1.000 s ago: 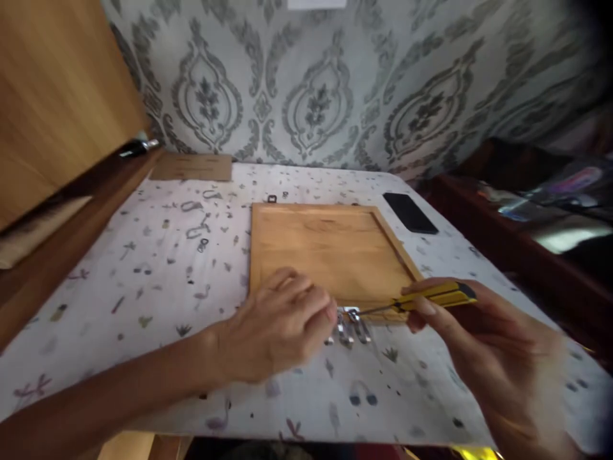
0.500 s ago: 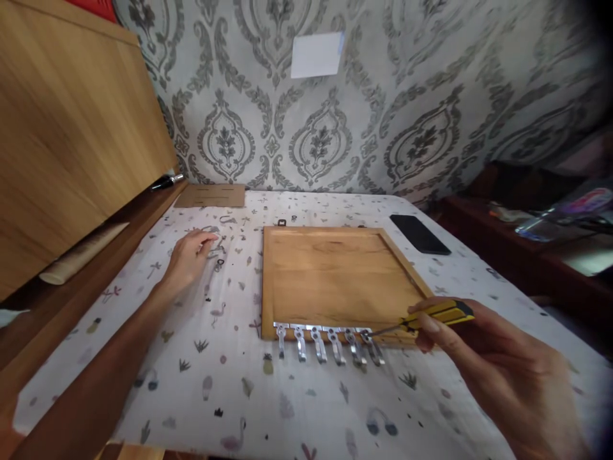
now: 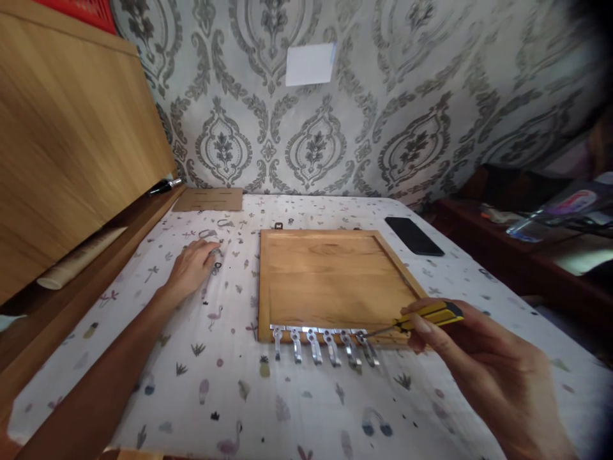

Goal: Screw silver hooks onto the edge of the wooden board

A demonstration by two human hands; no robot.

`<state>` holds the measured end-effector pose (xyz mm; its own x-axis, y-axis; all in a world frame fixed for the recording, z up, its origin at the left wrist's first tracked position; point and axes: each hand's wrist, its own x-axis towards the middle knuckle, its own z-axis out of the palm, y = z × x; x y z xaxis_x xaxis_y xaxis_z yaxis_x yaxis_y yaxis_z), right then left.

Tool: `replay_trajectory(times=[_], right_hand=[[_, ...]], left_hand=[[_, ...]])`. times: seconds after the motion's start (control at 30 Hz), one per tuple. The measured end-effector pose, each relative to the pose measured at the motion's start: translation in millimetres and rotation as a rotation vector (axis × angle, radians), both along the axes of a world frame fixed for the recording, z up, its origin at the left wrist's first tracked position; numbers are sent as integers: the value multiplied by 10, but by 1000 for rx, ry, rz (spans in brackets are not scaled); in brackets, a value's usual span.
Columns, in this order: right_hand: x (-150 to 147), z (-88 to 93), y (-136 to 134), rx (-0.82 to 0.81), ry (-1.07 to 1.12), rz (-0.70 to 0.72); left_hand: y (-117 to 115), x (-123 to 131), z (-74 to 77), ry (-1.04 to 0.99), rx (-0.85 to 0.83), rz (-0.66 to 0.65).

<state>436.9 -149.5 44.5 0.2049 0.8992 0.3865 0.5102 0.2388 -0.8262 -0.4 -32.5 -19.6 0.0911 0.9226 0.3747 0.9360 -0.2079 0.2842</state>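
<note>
A yellow and black screwdriver is in my right hand, its shaft pointing left. The tip meets the right end of a metal hook rail on the near edge of a framed wooden board. Several silver hooks hang from the rail over the board's edge. My left hand rests on the cloth left of the board. Its fingers are curled and close together at the cloth, near a small dark ring-like item. Whatever they pinch, if anything, is hidden.
A black phone lies beyond the board's right side. Brown cardboard lies at the back left, near a wooden cabinet. Small metal hangers show at the board's far edge. A clear bottle is at far right.
My left hand has come slightly nearer and lower on the cloth, its fingers curling downward. The screwdriver stays at the right end of the rail. The view has shifted a little.
</note>
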Motion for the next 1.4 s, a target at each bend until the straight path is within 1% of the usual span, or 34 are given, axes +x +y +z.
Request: replay_trajectory(times=[0.13,0.27,0.37,0.57,0.73,0.93,1.07,1.2,1.4], right_hand=[[77,-62,-9,-16,-45,40],[28,-40,15,53,-30,52],[-20,-13,29,92,-31,69],[0,-29,4,78,-13,65],[-4,-18,15,81,-1,40],[-34,34,20,56,27,17],[-11,16,0,48,38,34],[30,-23,2,8,21,20],[55,-39,2,24,13,44]], left_hand=[[19,-11,-16,18,-1,36],[67,-32,-2,22,-3,46],[135,-56,35,14,-6,60],[292,-84,125,22,3,65],[367,-111,178,46,2,62],[331,-118,143,68,-17,44],[282,-127,137,61,-28,30],[265,-171,188,41,-39,-5],[271,-290,326,1,2,-21]])
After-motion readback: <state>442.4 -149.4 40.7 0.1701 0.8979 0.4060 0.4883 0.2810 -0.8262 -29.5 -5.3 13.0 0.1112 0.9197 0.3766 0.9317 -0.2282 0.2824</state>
